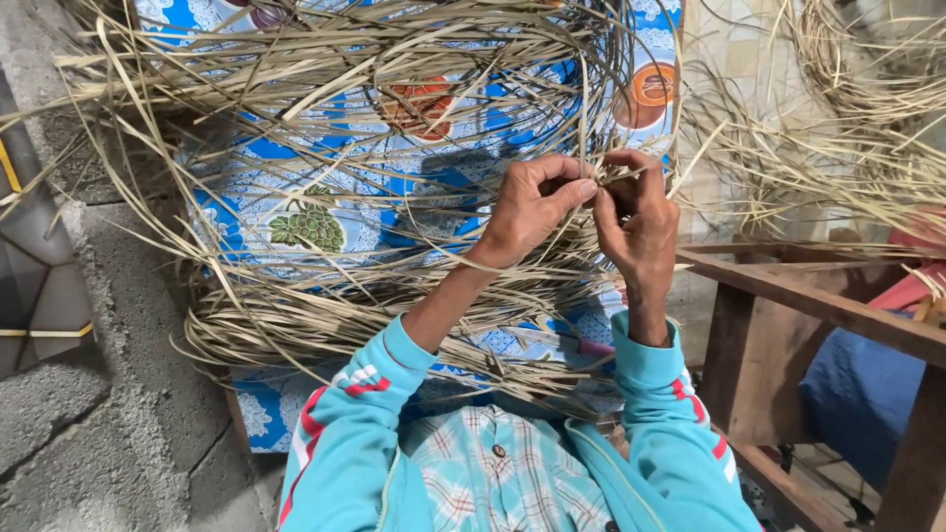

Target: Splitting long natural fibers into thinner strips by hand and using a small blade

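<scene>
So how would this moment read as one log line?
left hand: pinching dried strips | right hand: pinching same strips | beneath: blue patterned cloth

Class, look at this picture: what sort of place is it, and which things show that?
Probably a home craft workspace: heaps of dried straw strips, a patterned blue cloth, rough concrete floor, a plain wooden frame.
</scene>
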